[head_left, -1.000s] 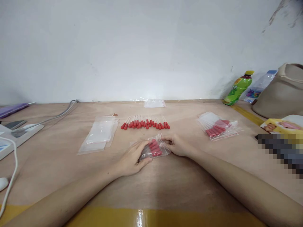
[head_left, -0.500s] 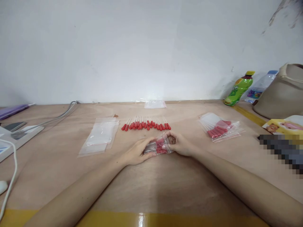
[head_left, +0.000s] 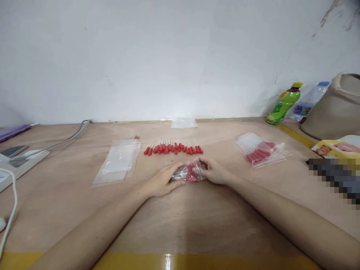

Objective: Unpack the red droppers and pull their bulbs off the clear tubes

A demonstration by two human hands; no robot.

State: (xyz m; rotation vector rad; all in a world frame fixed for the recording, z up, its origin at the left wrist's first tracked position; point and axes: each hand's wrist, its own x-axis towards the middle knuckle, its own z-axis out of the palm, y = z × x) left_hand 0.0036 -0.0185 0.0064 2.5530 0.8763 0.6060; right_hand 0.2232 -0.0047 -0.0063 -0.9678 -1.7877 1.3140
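A small clear zip bag [head_left: 188,173] with red-capped droppers inside lies on the wooden table [head_left: 180,217] between my hands. My left hand [head_left: 161,182] presses on its left end. At the bag's right end my right hand [head_left: 215,171] pinches the edge. Just beyond the bag a row of loose red-capped droppers [head_left: 173,147] lies side by side. A stack of empty clear bags [head_left: 118,161] sits to the left, and a pile of filled bags [head_left: 260,152] to the right.
Another clear bag [head_left: 183,122] lies by the white wall. A green bottle [head_left: 282,104], a clear bottle [head_left: 308,101] and a beige bag [head_left: 334,110] stand at the far right. A power strip [head_left: 19,163] with cables lies at the left edge. Yellow tape [head_left: 174,261] marks the near edge.
Both hands and the bag slid slightly away from me, toward the dropper row. My right hand closed in on the bag's right end and bunched it.
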